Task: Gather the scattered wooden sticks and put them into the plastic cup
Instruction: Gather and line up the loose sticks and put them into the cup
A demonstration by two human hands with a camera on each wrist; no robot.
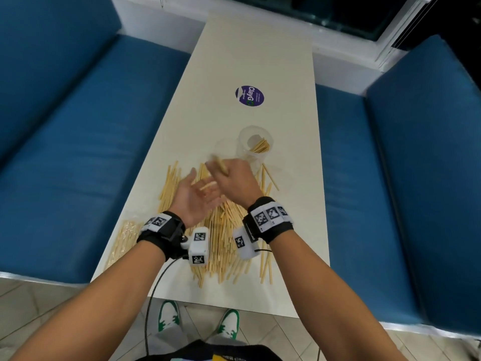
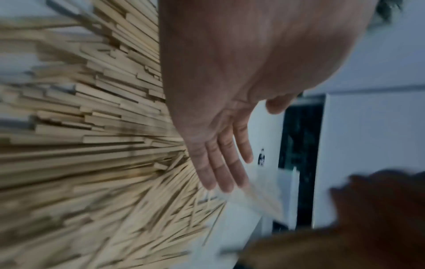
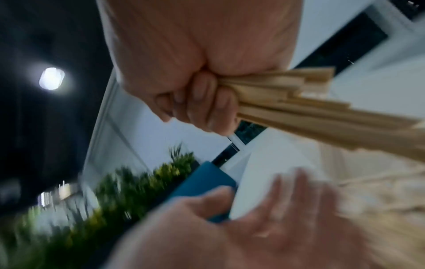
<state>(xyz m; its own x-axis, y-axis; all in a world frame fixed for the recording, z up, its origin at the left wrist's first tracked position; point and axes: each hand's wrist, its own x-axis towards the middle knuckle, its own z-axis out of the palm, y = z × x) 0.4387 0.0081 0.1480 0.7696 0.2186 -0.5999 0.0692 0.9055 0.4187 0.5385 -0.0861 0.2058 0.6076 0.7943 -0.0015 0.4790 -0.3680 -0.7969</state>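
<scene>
A wide heap of pale wooden sticks [image 1: 223, 230] [image 2: 92, 145] lies scattered on the near half of the white table [image 1: 250, 61]. Two clear plastic cups stand past the heap: the right cup [image 1: 256, 144] holds several sticks, the left cup [image 1: 226, 149] looks blurred. My right hand [image 1: 235, 178] [image 3: 197, 102] grips a bundle of sticks [image 3: 310, 109] in its fist, just above the heap and short of the cups. My left hand [image 1: 194, 196] [image 2: 220, 160] hovers beside it over the heap, palm up, fingers straight, holding nothing.
A purple round sticker [image 1: 250, 95] sits on the table past the cups. A clear packet of sticks [image 1: 122, 243] lies at the table's near left edge. Blue padded benches [image 1: 91, 126] run along both sides. My green-and-white shoes [image 1: 169, 316] show below the near edge.
</scene>
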